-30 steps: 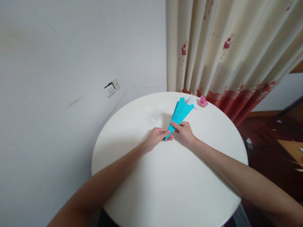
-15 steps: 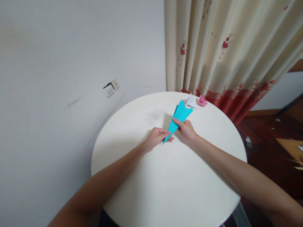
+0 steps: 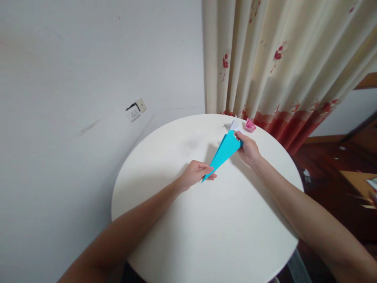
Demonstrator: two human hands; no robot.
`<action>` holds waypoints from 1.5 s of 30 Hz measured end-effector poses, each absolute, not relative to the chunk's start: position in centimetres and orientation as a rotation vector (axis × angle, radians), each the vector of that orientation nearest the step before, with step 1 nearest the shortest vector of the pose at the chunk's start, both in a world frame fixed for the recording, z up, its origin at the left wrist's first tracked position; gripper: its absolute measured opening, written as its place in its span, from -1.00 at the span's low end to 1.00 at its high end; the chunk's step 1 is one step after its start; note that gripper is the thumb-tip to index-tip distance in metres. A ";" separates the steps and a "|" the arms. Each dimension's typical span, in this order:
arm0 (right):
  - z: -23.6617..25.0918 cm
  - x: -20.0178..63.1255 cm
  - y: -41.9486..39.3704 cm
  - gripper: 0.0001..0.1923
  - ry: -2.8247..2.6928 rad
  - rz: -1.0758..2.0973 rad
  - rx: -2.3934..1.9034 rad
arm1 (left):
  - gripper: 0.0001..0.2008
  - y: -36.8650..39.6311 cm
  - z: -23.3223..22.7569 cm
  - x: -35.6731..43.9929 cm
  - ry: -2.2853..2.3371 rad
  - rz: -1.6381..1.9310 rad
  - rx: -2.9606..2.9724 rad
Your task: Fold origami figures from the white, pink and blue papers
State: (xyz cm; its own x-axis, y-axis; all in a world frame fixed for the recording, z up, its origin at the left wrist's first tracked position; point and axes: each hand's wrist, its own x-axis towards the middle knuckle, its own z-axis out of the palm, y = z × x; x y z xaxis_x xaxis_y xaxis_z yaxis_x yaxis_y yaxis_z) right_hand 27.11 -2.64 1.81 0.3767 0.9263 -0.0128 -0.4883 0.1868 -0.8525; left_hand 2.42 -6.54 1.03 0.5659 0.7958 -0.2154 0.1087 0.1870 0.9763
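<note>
Between my two hands is a folded blue paper [image 3: 226, 151], long and tapering like a paper plane, held above the round white table [image 3: 206, 232]. Its narrow tip points down toward me, and my left hand [image 3: 196, 173] pinches it just above that tip. At the wide far end, my right hand [image 3: 249, 149] grips the right corner, thumb on top; the fingers beneath are partly hidden. Right behind the blue paper lies a white folded paper [image 3: 234, 124], partly covered by it. A pink folded paper [image 3: 250, 125] sits to the right of the white one.
A white wall with a power socket [image 3: 133, 113] rises at the left. Behind the table's far edge hangs a cream curtain [image 3: 253, 59] with red flowers. A low wooden surface [image 3: 356, 182] with papers stands at the right over a dark floor.
My right hand has slid up and right from the paper's middle to its wide far end. My left hand keeps its pinch near the tip.
</note>
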 end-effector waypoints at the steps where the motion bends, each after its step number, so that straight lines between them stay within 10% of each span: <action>1: 2.0 27.5 -2.6 -0.57 -0.588 1.072 -0.892 | -0.54 -6.5 1.1 2.4 0.880 0.616 1.317; 21: 1.6 18.4 -7.9 -0.60 -0.965 1.470 -0.812 | -0.57 -6.1 2.1 3.2 0.889 0.773 1.371; 45: 1.7 24.5 -4.0 -0.68 -0.752 1.135 -0.920 | -0.55 -6.5 1.0 3.3 0.951 0.730 1.367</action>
State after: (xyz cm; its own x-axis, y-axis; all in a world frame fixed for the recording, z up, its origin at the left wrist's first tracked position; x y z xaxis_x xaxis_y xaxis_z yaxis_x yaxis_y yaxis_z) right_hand 24.48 -4.00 1.74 0.2643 0.9635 0.0420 -0.4145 0.1528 -0.8971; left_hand 3.26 -6.47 0.96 0.4591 0.8786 -0.1311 0.1002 0.0954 0.9904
